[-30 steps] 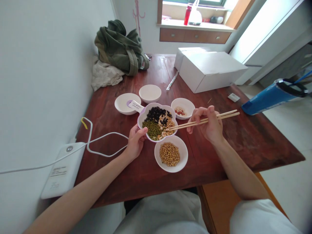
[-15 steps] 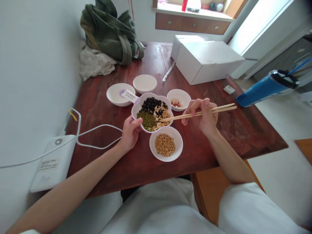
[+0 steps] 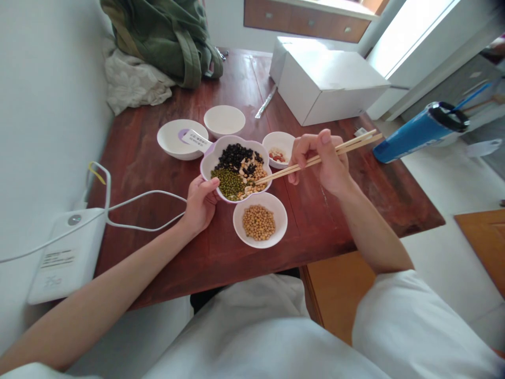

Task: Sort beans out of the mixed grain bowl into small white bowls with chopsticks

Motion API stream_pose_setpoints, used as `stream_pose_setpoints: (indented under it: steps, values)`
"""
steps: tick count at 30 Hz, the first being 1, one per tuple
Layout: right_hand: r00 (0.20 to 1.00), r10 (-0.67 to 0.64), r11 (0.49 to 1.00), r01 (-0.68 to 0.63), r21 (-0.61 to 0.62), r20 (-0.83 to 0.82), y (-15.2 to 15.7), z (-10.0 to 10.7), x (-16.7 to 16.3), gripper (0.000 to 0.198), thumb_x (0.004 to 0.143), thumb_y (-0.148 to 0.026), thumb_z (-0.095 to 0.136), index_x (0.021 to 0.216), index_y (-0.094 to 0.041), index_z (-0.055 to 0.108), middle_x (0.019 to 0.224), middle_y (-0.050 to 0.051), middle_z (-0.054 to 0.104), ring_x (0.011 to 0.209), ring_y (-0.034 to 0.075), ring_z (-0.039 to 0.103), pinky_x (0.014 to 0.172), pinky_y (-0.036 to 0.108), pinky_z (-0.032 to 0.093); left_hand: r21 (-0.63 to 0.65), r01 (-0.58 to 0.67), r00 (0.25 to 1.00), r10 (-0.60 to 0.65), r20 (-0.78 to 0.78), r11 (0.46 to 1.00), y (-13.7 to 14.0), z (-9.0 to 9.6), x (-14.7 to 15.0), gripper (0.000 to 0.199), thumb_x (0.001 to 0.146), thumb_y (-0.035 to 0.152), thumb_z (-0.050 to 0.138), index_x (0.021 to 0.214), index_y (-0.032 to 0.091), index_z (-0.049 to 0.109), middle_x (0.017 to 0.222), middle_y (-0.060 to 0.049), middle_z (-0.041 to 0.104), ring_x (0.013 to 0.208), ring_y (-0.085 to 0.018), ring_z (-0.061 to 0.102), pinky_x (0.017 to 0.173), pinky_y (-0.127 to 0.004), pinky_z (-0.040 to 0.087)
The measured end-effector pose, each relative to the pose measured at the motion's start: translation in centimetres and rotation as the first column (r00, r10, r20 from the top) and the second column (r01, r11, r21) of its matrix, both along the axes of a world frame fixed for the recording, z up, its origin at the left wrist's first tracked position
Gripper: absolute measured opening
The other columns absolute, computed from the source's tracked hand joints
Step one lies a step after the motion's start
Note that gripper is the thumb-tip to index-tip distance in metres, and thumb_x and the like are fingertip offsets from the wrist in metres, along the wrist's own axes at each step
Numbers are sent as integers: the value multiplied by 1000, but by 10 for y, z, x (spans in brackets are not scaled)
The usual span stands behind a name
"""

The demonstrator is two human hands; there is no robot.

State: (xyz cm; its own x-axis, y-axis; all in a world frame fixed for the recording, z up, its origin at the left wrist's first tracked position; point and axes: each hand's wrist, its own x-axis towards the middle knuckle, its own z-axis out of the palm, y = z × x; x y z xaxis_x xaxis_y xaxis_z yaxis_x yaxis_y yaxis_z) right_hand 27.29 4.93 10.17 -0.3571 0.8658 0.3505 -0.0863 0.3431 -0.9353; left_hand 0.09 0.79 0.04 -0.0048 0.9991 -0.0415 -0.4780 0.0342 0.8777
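Note:
My left hand (image 3: 201,204) grips the rim of a white, flower-shaped bowl with a handle (image 3: 204,164), thumb on top. Inside lie black beans (image 3: 236,156), green mung beans (image 3: 228,183), yellow soybeans and pale pieces that look like peanuts. Closed around a pair of wooden chopsticks (image 3: 311,162), my right hand (image 3: 324,158) holds their tips down among the soybeans at the bowl's right side. Just below stands a small white bowl (image 3: 238,230) of soybeans (image 3: 259,222). Partly behind my right hand is another white bowl (image 3: 269,142) with a few red and pale pieces.
Two bare white bowls (image 3: 224,121) (image 3: 169,141) stand beyond the flower-shaped one. A white box (image 3: 323,79) and a green bag (image 3: 169,42) sit at the back. At right is a blue tumbler (image 3: 418,131); at left, a white device (image 3: 65,258) with a looped cable (image 3: 145,193).
The view has shifted, so most things appear higher and further left. The chopsticks are tilted more steeply, with my right hand raised a little. Both hands keep their holds.

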Motion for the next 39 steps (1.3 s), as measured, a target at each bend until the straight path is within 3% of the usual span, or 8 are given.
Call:
stream_pose_setpoints:
  steps: [6, 10, 18, 26, 33, 39]
  values:
    - [975, 137, 989, -144, 25, 175, 11, 46, -5, 78, 92, -96, 64, 64, -23, 66, 58, 1, 63, 50, 15, 64, 44, 30, 51, 3, 3, 1000, -3, -3, 1000, 0, 2, 0, 41, 81, 44, 90, 110, 16, 81, 110, -11, 88, 116, -40, 85, 93, -48, 74]
    - [966, 130, 988, -144, 51, 222, 11, 58, -7, 74, 99, -90, 62, 66, -24, 66, 58, 2, 64, 55, 16, 64, 47, 30, 49, -8, -8, 1000, 8, 12, 1000, -1, 3, -1, 42, 80, 43, 91, 111, 17, 81, 108, -10, 88, 113, -40, 85, 92, -48, 74]
    - [973, 88, 988, -112, 104, 212, -1, 45, -7, 74, 107, -83, 59, 65, -22, 63, 62, 1, 60, 52, 13, 65, 46, 28, 49, -30, -7, 1000, 7, 15, 1000, -3, 2, -3, 38, 81, 43, 91, 108, 19, 81, 110, -10, 88, 119, -40, 84, 94, -48, 73]
    - [963, 115, 986, -142, 93, 244, 4, 35, -17, 78, 99, -92, 59, 67, -21, 64, 58, 1, 62, 52, 14, 66, 47, 25, 49, -44, -12, 999, 13, 31, 999, -3, 1, -4, 39, 79, 41, 94, 106, 18, 79, 111, -11, 88, 119, -40, 84, 96, -48, 73]
    - [940, 133, 951, -210, 226, 314, 3, 29, -19, 69, 117, -71, 51, 70, -21, 59, 61, 0, 64, 54, 11, 63, 52, 24, 49, -33, -16, 999, 17, 33, 999, -2, 0, -3, 42, 77, 41, 96, 108, 17, 80, 107, -10, 89, 116, -38, 85, 95, -47, 73]
    - [961, 122, 961, -176, 211, 248, 3, 27, -21, 65, 115, -68, 58, 70, -21, 60, 60, -1, 62, 50, 11, 63, 45, 23, 46, -14, -3, 1000, 3, 12, 1000, -1, 0, -2, 42, 81, 40, 92, 114, 17, 80, 110, -9, 89, 114, -38, 86, 95, -47, 74]
